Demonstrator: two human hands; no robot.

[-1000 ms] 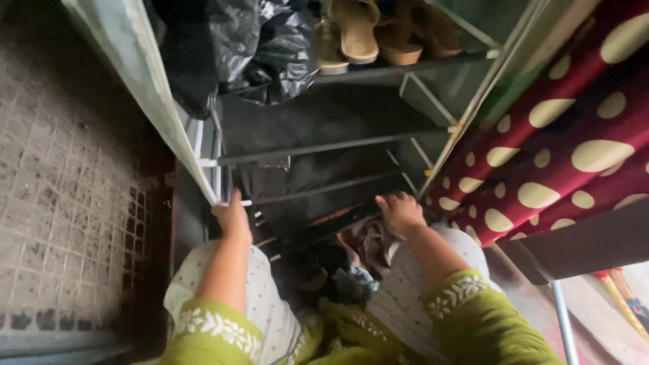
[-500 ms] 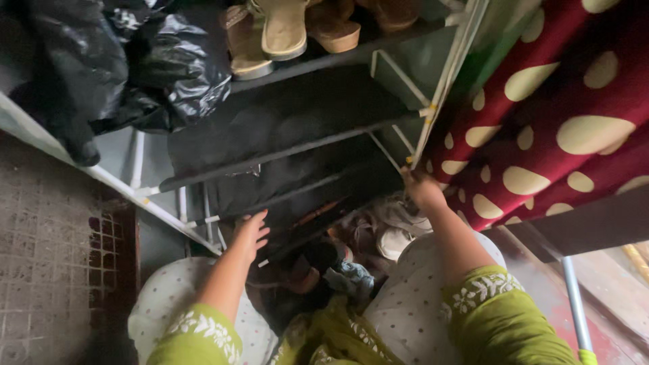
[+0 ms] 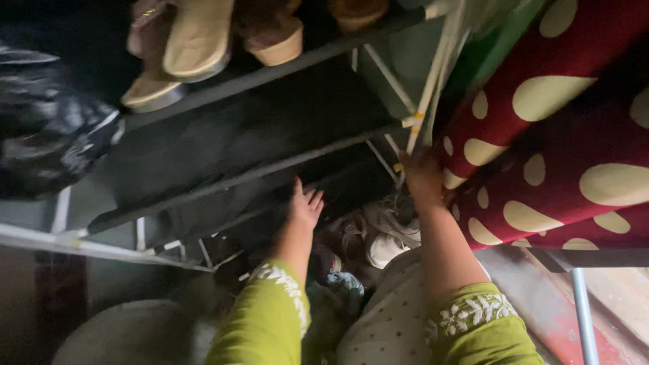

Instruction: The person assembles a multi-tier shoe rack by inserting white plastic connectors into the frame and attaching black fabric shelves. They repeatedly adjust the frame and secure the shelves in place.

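I crouch before a low fabric-covered shoe rack (image 3: 236, 135) with dark shelves and white poles. My left hand (image 3: 303, 204) is open with its fingers spread, reaching under a lower shelf towards the dark bottom tier. My right hand (image 3: 422, 177) grips the rack's right front pole (image 3: 420, 115) near a joint. Below my hands lie a pale shoe (image 3: 389, 233) and some brownish footwear (image 3: 345, 236) in a heap. Tan sandals (image 3: 196, 40) sit on the top shelf.
A black plastic bag (image 3: 47, 145) sits at the left on the rack. A red cloth with cream spots (image 3: 561, 128) hangs close on the right. A metal leg (image 3: 583, 318) stands on the reddish floor at the lower right.
My left hand has let go of the rack's left front pole and moved right, into the lower shelves. My right hand rose from the shoes to the right pole. The view swung left.
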